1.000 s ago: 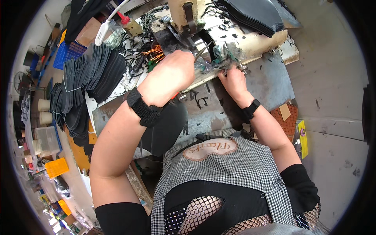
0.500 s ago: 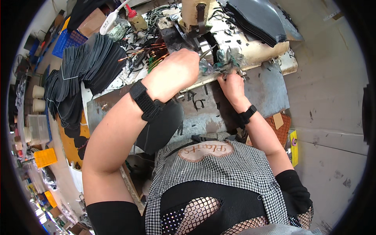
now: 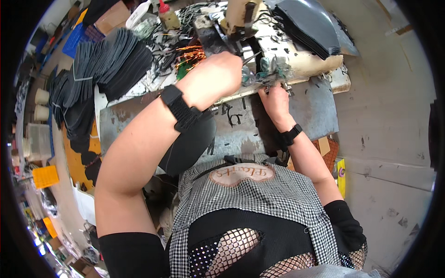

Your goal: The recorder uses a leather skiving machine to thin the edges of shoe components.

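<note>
As sparks (image 3: 190, 55) fly beside one machine (image 3: 237, 17), two arms (image 3: 127, 153) extend forward. Left hand (image 3: 217, 75) curls palm-down, contents hidden; right hand (image 3: 276, 103) curls, hold unclear.

bundles (image 3: 106, 58) left, machine (image 3: 237, 17) between, stack (image 3: 311, 28) right

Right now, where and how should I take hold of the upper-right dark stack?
Probably grip across the layers at the near end of the dark stack, coming from the person's side: its layered edges face that way and nothing covers that end.
</note>
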A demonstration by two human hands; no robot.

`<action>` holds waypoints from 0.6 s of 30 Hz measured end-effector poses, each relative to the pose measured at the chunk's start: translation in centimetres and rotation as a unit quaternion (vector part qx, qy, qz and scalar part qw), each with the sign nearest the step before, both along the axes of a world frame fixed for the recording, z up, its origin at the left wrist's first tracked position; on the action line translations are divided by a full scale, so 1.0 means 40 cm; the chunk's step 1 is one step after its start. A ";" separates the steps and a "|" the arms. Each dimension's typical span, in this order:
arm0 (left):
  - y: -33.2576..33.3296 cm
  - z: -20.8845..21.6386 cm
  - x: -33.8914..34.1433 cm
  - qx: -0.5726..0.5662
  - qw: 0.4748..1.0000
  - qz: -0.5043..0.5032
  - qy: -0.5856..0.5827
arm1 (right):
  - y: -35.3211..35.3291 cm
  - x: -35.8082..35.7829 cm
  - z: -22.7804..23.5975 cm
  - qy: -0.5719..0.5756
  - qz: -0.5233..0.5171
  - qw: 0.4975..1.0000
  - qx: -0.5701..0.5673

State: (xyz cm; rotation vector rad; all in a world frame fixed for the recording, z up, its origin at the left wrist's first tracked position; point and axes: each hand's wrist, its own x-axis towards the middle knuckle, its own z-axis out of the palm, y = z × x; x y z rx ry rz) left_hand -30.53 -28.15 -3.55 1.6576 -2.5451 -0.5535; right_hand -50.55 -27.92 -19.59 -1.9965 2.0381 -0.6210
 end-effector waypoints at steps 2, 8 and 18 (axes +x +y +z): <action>-0.002 0.001 -0.005 0.009 1.000 0.011 0.006 | 0.002 -0.001 0.002 0.007 0.002 1.000 0.007; -0.013 -0.021 -0.002 0.013 0.998 0.009 -0.057 | 0.008 0.003 0.015 -0.031 0.013 0.999 0.003; -0.008 -0.002 -0.010 -0.004 0.999 -0.003 -0.046 | 0.010 -0.005 0.010 -0.087 0.005 0.996 0.009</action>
